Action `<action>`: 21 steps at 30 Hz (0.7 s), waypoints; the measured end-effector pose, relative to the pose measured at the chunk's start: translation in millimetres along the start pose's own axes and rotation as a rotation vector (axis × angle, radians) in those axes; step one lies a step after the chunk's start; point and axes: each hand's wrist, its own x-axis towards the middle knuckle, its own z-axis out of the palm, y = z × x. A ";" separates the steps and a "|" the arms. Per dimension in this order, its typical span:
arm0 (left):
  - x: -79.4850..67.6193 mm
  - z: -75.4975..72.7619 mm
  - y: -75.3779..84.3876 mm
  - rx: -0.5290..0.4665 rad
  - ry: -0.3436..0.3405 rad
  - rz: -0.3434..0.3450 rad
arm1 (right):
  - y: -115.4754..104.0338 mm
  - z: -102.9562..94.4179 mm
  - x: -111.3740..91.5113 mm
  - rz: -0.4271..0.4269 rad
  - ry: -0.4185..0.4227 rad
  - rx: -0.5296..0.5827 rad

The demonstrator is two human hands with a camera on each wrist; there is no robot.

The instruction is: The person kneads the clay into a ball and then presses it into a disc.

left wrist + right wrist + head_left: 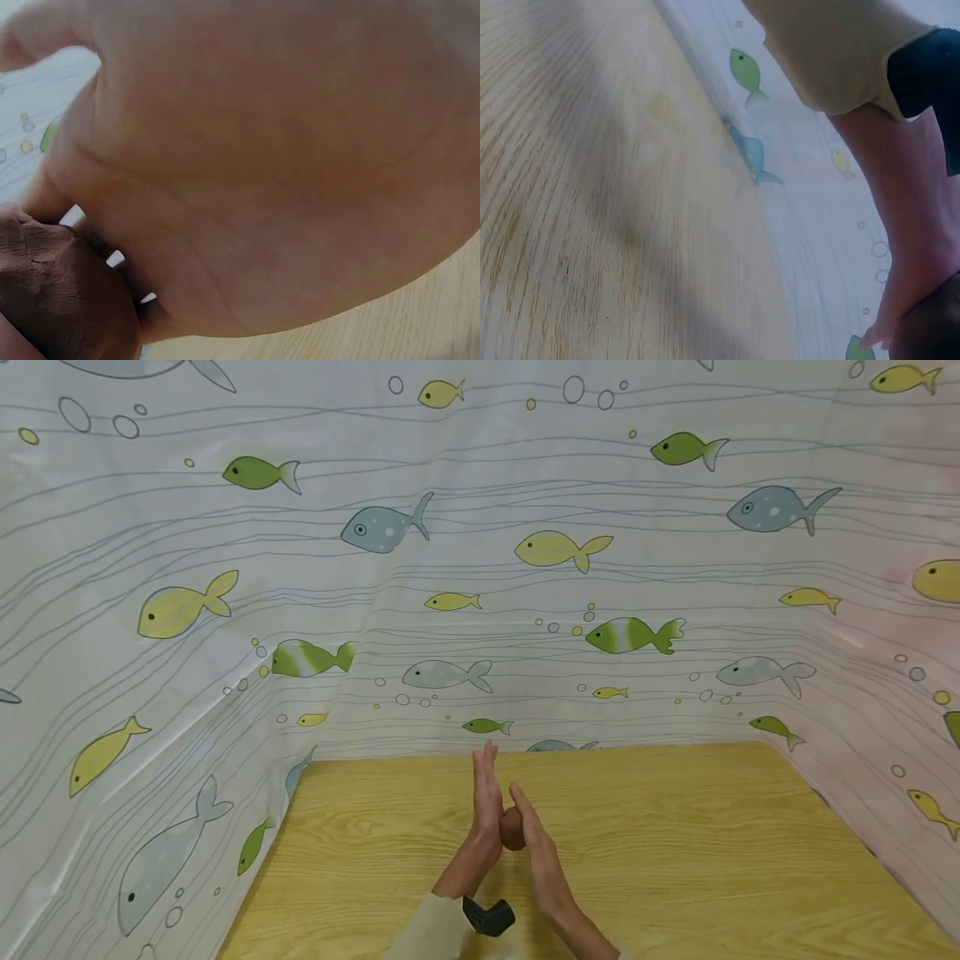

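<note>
Two bare hands, left hand and right hand, cream long sleeve on the left arm, black wrist-mounted camera at its cuff

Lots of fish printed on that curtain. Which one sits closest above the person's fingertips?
The small green fish, just above the table edge. It floats right over the left hand, which presses a brown lump against the right hand; other fish sit higher or farther aside.

No readable text, labels or numbers anywhere

Wooden table; fish-print curtain
</note>
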 end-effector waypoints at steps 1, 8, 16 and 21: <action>-0.4 -0.5 0.1 -0.001 -0.003 0.003 | -0.7 0.8 -0.2 -0.005 -0.001 -0.011; -3.2 -2.9 1.9 -0.003 -0.027 0.017 | -9.7 7.1 -3.2 -0.011 0.038 0.058; -7.4 -7.0 -1.2 0.021 -0.026 -0.006 | -19.1 13.0 -8.7 0.000 0.051 0.099; -10.8 -9.3 -3.3 0.048 -0.036 -0.034 | -25.0 14.3 -11.4 -0.018 0.038 0.086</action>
